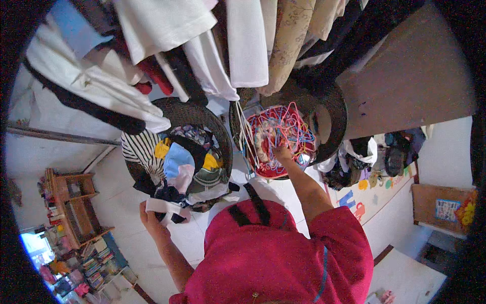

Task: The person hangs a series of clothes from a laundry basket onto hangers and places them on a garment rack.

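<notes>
My left hand (152, 221) grips a white and dark piece of fabric (169, 207) at the lower left edge of a round dark basket (226, 152). Inside and over that basket lie clothes, among them a black-and-white striped garment (141, 154), a light blue cloth (177, 157) and a yellow cloth (211, 162). My right hand (283, 154) reaches into a red tub (271, 175) filled with tangled pink and blue hangers (296, 125). Its fingertips are among the hangers, so whether it grips one is unclear. Pale hangers (246, 133) hang at the tub's left side.
White garments (248, 45) and a patterned beige garment (292, 41) hang overhead in front. Behind the tub stands another round dark container (339, 117). A brown panel (406, 83) is at the upper right, with bags and clothes (395, 155) below. Wooden shelves (78, 209) stand at the left.
</notes>
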Demonstrator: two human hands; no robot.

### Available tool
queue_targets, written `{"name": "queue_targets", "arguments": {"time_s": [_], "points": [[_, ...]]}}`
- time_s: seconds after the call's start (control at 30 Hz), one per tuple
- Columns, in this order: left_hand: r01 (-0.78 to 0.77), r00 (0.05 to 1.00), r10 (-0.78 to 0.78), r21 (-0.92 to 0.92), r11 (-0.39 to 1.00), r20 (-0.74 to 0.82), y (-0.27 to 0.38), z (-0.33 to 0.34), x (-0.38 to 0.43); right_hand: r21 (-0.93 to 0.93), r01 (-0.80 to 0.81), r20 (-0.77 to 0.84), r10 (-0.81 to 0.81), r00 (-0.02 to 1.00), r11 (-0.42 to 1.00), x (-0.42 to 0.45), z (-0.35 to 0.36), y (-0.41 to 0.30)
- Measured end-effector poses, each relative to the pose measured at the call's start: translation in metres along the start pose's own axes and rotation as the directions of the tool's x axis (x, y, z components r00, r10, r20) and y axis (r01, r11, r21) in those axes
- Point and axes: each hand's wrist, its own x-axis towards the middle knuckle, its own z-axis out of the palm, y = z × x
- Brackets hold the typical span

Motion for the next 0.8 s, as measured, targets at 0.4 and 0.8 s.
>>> {"name": "queue_targets", "arguments": {"time_s": [0.4, 0.8], "points": [[0.075, 0.99, -0.032, 0.32, 0.944, -0.139, 0.015, 0.021, -0.026, 0.556, -0.121, -0.196, 0.27, 0.943, 0.822, 0.085, 0.006, -0.01], [0.141, 0.988, -0.124, 0.212, 0.967, -0.094, 0.019, 0.052, -0.025, 0.335, 0.091, -0.518, 0.102, 0.849, 0.938, 0.019, -0.081, -0.039]]}}
